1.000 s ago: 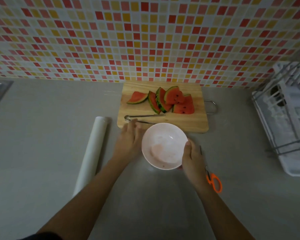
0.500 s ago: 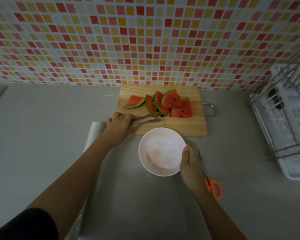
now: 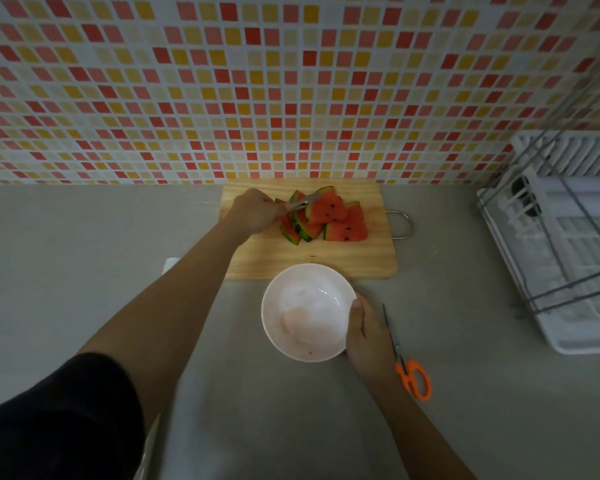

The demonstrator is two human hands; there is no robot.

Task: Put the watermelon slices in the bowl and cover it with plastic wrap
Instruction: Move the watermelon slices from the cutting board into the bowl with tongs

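Left hand [image 3: 255, 213] reaches forward, clenched; right hand [image 3: 368, 332] cupped.

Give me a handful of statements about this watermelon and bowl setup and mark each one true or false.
1. The bowl already holds watermelon slices. False: it holds none; the watermelon slices lie on the cutting board.
2. The left hand holds metal tongs at the slices. True.
3. The right hand rests against the bowl's rim. True.
4. The orange-handled scissors lie on the cutting board. False: they lie on the counter, right of the right hand.
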